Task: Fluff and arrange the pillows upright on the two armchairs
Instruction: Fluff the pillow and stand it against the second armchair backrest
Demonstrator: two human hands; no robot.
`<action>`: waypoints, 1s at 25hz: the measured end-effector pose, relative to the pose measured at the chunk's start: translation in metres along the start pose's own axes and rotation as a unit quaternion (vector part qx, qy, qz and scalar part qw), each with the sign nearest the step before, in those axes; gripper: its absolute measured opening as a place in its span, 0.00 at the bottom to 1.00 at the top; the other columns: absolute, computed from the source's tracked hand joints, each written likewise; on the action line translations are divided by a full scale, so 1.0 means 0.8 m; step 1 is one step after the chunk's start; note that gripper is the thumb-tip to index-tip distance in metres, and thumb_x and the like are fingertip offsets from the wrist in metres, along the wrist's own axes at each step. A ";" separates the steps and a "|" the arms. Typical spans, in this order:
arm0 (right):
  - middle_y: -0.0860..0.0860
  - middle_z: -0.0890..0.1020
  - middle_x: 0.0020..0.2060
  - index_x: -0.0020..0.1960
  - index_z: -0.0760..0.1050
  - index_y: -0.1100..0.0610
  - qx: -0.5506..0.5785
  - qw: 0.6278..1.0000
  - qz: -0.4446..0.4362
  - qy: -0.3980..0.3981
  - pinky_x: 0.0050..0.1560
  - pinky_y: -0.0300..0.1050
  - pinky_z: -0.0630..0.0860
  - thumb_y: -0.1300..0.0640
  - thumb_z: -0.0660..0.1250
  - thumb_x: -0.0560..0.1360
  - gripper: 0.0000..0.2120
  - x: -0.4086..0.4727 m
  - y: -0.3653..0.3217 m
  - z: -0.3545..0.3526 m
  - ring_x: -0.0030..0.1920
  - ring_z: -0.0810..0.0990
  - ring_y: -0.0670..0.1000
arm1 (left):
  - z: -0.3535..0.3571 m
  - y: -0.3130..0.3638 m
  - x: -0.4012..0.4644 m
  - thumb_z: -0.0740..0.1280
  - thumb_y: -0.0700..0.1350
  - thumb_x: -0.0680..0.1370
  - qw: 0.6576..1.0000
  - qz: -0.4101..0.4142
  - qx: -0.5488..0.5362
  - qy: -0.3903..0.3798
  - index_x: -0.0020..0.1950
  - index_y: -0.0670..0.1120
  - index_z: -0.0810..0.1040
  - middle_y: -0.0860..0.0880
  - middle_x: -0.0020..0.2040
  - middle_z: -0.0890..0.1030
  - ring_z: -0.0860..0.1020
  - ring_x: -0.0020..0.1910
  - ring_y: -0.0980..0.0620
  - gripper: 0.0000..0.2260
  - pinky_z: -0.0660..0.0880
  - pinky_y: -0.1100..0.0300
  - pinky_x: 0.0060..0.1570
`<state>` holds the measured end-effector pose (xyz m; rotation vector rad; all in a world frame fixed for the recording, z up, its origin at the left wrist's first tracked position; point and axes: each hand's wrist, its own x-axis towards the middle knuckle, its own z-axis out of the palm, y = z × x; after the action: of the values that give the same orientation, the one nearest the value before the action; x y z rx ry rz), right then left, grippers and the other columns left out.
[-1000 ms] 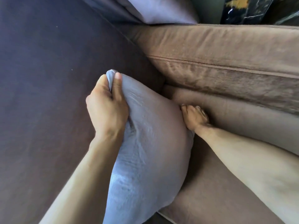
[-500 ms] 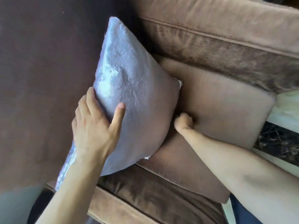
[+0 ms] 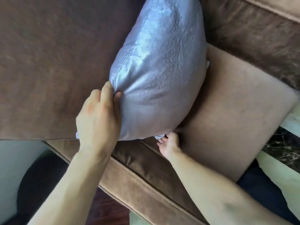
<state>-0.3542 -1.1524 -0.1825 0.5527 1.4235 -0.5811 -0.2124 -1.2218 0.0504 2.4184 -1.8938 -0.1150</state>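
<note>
A shiny lilac pillow is stood on edge on the seat cushion of a brown armchair, leaned against its dark back. Its seamed near edge is pinched between the thumb and fingers of the left hand. Its lower corner is gripped by the curled fingers of the right hand, low on the seat. Pale floor is seen below.

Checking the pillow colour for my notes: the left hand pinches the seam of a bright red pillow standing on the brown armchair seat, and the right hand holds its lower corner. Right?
Not quite. The pillow is silvery lilac, not red, as the head view shows. The left hand does pinch its seam, the right hand holds its lower corner, and it stands on the brown armchair seat.
</note>
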 end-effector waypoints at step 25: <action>0.61 0.79 0.59 0.61 0.80 0.62 -0.418 0.365 -0.829 -0.063 0.68 0.61 0.68 0.66 0.68 0.74 0.15 -0.217 -0.145 0.077 0.62 0.76 0.64 | 0.013 0.023 -0.069 0.58 0.55 0.84 0.999 -0.025 0.001 0.031 0.80 0.38 0.64 0.33 0.80 0.65 0.64 0.80 0.33 0.29 0.60 0.34 0.77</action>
<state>-0.3965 -1.2725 -0.0057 -2.0916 1.4193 -1.1656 -0.2444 -1.1725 0.0431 2.4408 -1.8096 -0.0389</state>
